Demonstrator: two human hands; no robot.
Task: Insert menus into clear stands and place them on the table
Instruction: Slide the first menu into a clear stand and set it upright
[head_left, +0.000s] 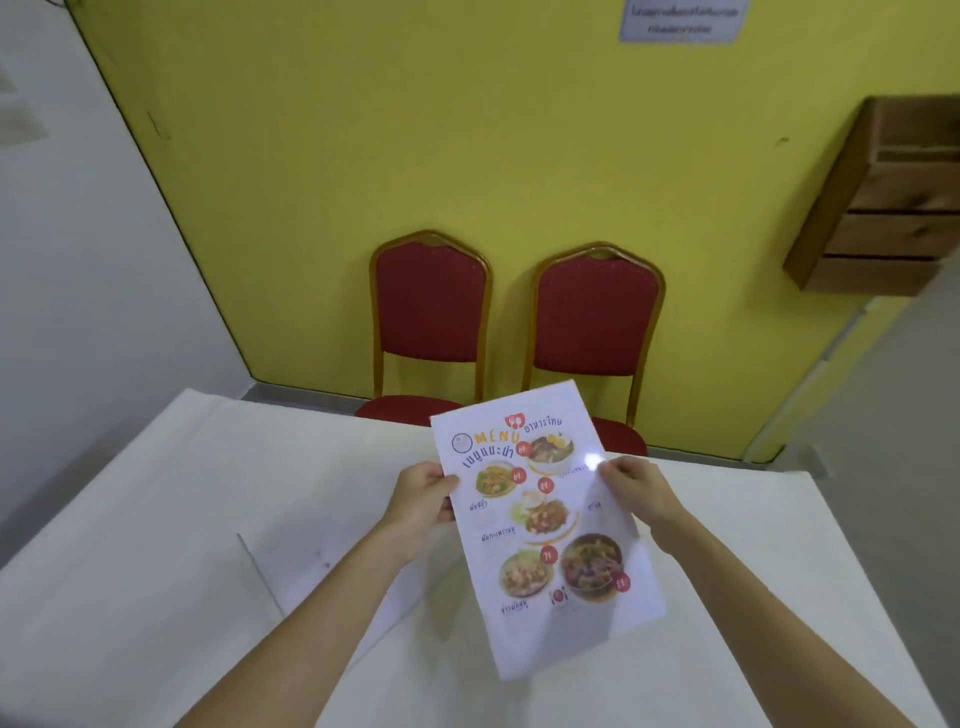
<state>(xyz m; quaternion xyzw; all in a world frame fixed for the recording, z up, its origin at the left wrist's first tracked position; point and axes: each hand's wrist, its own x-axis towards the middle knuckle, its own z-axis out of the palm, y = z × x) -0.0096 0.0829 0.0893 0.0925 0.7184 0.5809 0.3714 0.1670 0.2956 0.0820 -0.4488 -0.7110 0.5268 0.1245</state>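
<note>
1. A person's two bare hands hold one laminated menu (535, 525) up above a white worktop (156, 519), seen from a head-worn camera looking down.
2. The left hand (418, 501) grips the menu's left edge about a third of the way down; its fingers (441, 512) are curled closed on the sheet, thumb on the printed face and the rest behind.
3. The right hand (641, 491) pinches the menu's right edge at about the same height, fingers closed lightly on the edge near a bright glare spot.
4. The menu is tilted, its top leaning to the left and away from the person. It shows the word MENU, Thai lettering and photographs of dishes with red price circles.
5. Below and to the left of the menu, a clear stand (311, 566) rests on the worktop. It is hard to make out; only its thin edges and a faint sheen show.
6. Beyond the menu's top edge, two red padded chairs (428, 301) with gold frames stand side by side against a yellow wall (415, 130).
7. A wooden wall rack (893, 202) hangs on that wall, well to the right of the menu.
</note>
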